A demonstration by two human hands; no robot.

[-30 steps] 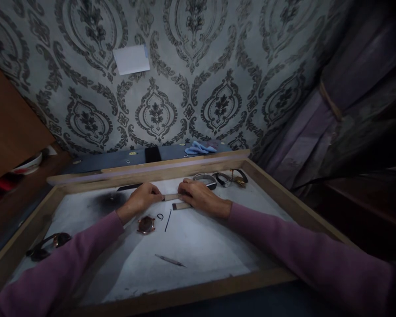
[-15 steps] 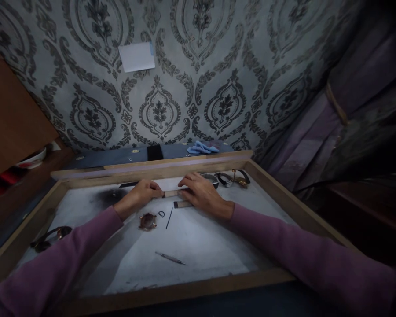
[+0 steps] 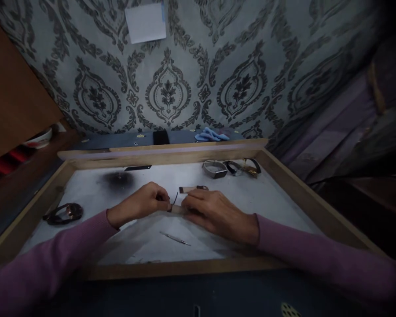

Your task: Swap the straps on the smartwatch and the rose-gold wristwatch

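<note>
A light brown strap piece [image 3: 177,209] with a dark end lies between my hands, low over the white tray floor. My left hand [image 3: 148,200] pinches its dark left end. Fingers of my right hand [image 3: 214,211] are closed on its other end. Just beyond them a second brown strap piece [image 3: 188,189] lies on the tray floor. A thin dark pin [image 3: 175,197] shows between the two pieces. Nearer to me rests a slim metal tool [image 3: 174,238]. The watch case seen earlier is out of sight, possibly behind my left hand.
The tray has a raised wooden rim [image 3: 185,265]. Several watches [image 3: 215,169] sit at its back right, another watch [image 3: 73,211] at the left. A dark flat blade [image 3: 137,167] lies near the back edge. A blue cloth [image 3: 211,134] is behind the tray.
Both hands have come nearer to me, away from the second strap piece, with a strap piece between them. The view has shifted, and the watches at the back right now show fully.
</note>
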